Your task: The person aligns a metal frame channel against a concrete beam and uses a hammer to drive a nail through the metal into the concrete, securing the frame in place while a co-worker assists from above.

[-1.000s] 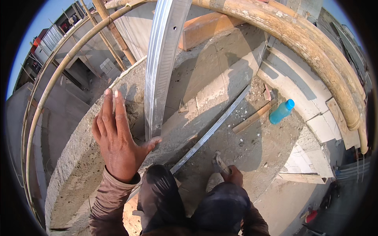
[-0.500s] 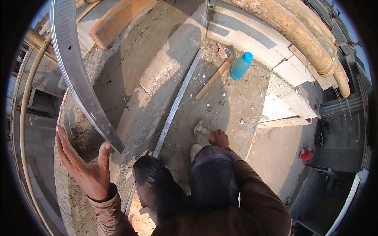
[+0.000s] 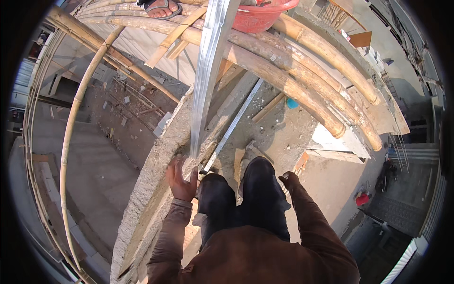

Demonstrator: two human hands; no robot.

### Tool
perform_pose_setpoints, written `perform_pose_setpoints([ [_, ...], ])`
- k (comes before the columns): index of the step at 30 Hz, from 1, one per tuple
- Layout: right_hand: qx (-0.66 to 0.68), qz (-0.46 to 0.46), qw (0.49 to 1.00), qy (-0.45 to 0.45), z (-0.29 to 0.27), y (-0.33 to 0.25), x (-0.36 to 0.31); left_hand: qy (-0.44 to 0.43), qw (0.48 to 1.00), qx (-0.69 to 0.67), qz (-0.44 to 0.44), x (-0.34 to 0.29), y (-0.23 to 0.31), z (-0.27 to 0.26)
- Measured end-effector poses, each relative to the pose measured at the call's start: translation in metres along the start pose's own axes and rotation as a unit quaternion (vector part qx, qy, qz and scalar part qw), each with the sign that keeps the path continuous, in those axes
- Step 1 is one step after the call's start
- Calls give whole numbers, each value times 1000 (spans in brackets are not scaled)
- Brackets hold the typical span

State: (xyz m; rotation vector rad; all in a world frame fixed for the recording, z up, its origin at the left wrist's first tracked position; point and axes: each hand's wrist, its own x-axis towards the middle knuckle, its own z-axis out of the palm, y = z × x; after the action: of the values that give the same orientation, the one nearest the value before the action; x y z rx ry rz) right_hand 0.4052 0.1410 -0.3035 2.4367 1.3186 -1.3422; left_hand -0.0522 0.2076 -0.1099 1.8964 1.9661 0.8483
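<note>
Left hand (image 3: pixel 182 183), loosely open and gripping nothing, sits at seven o'clock by the foot of a long, silver, ridged metal bar (image 3: pixel 206 85) reaching toward twelve, seemingly placed to steady it; contact is unclear. Right hand (image 3: pixel 290 181) is half-curled at four o'clock, perhaps for balance; whether it grips anything, I cannot tell.

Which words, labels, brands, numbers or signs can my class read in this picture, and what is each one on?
None: no readable text shows.
Metal strip: no lettering can be made out.
Red tub: none can be made out.
Small patch on the brown jacket: too small to tell whether it bears writing.
</note>
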Motion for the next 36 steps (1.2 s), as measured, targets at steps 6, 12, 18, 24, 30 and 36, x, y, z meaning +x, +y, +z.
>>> perform_pose_setpoints([
  [6, -14, -18, 998, -54, -71, -45, -78, -248, 811, -163, -504, -163, 1, -26],
  [12, -9, -45, 994, -99, -152, -96, -122, -328, 675, -343, -565, -216, 26, -115],
  [18, -41, -75, 987, -135, -199, -160, -127, -273, 808, -165, -496, -200, 80, -98],
  [24, -44, -107, 978, -173, -198, -211, -128, -226, 831, -195, -469, -182, 99, -109],
  [30, -108, -108, 965, -212, -177, -242, -129, -335, 574, -355, -657, -168, 105, -139],
  [36, -138, -109, 959, -221, -171, -249, -128, -280, 784, -159, -531, -186, 109, -143],
])
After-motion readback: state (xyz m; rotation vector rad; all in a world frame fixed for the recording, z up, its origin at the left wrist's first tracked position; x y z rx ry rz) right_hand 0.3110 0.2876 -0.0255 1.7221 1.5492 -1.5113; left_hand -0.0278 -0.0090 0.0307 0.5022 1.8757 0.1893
